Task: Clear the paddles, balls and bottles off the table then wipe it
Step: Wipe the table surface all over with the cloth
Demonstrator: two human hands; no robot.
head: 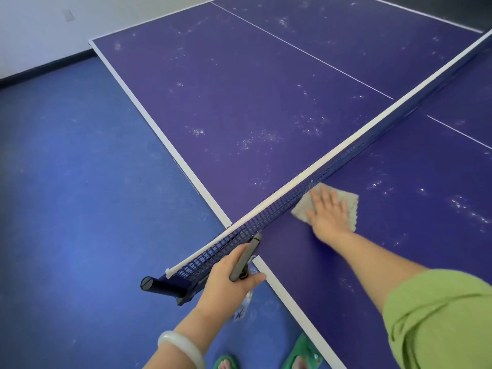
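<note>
Right hand (328,213), fingers straight, presses beige cloth (346,199) flat on dusty purple table (239,102), just beside net (346,151). Left hand (226,280) grips grey handle (245,258) at net's near end.

right sleeve (436,315): light green, loose, pretty wrinkly, down at 4 o'clock; forearm below it is bare
bangle (181,344): chunky, smooth, milky pale ring on the left wrist, around 7 o'clock
sandals: green, open-toed, toes poking out at 6 o'clock; left sandal (226,362), right sandal (303,352) has some small pattern, too blurry to read
hands: left hand (229,278) and right hand (328,211), both bare
</note>
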